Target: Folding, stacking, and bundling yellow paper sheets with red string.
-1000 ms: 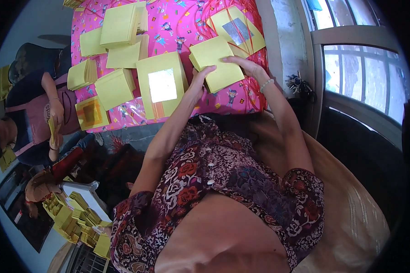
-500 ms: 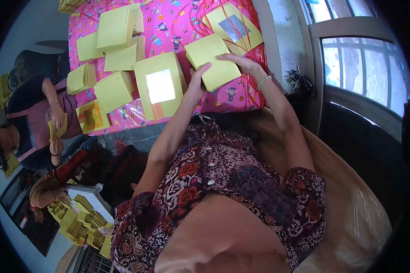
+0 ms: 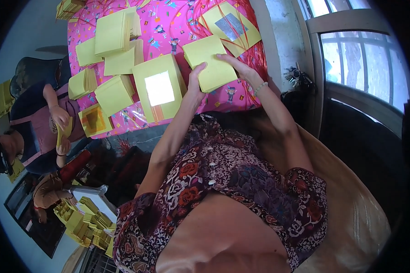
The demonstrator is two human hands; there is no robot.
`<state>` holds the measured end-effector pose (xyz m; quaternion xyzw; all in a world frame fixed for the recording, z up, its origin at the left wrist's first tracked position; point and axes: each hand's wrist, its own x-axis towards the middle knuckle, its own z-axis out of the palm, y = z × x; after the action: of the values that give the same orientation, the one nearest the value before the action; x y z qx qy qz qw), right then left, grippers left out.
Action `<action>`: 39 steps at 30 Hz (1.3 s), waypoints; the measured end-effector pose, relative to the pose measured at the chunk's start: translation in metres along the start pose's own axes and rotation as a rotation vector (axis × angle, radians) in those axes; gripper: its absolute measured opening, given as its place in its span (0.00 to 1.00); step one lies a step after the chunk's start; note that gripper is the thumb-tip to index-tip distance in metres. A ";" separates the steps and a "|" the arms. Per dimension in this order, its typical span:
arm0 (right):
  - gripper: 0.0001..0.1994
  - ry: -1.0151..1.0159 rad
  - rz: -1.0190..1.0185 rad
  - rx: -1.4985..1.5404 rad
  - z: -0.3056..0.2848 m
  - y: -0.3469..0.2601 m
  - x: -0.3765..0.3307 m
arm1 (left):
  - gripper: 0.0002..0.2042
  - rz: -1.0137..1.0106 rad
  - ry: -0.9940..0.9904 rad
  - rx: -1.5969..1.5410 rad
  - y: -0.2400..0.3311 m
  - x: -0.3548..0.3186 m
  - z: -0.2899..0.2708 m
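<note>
Between my two hands is a thick stack of yellow paper sheets point(image 3: 209, 57), held over the right part of the table. My left hand point(image 3: 197, 81) grips its near left side, thumb on top. At the right edge my right hand point(image 3: 238, 67) clasps it, the thumb lying over the upper face; the fingers beneath are hidden. Just left of the stack lies a yellow pile with a shiny silver square point(image 3: 159, 88) on its top sheet. Beyond my hands, a yellow sheet with a grey foil square point(image 3: 232, 26) lies among red strings point(image 3: 254, 59).
A pink patterned cloth point(image 3: 161, 18) covers the table. Several yellow paper stacks point(image 3: 111, 34) stand on its left half, with an orange-foil sheet point(image 3: 94, 120) at the near corner. At left a co-worker point(image 3: 41, 123) handles yellow paper. A barred window point(image 3: 360, 57) is at right.
My hands keep hold of the stack, which has shifted only slightly. The co-worker's hands at left have moved a little. The whole view has shifted slightly.
</note>
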<state>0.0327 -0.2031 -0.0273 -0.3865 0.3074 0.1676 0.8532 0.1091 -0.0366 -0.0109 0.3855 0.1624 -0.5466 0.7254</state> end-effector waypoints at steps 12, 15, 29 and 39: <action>0.36 0.021 -0.070 0.026 -0.006 0.008 0.004 | 0.27 0.082 0.014 0.000 -0.008 0.005 -0.002; 0.35 0.009 -0.030 0.024 0.000 0.000 0.002 | 0.28 0.068 -0.001 0.000 -0.006 0.001 -0.008; 0.28 -0.081 0.009 -0.164 0.006 -0.056 0.019 | 0.32 0.164 0.086 0.041 0.023 0.023 -0.008; 0.28 -0.077 0.042 -0.247 0.015 -0.059 0.013 | 0.29 0.185 0.169 0.139 0.008 0.030 -0.024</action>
<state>0.0791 -0.2291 0.0046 -0.4755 0.2598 0.2369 0.8064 0.1314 -0.0379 -0.0431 0.4929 0.1485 -0.4529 0.7279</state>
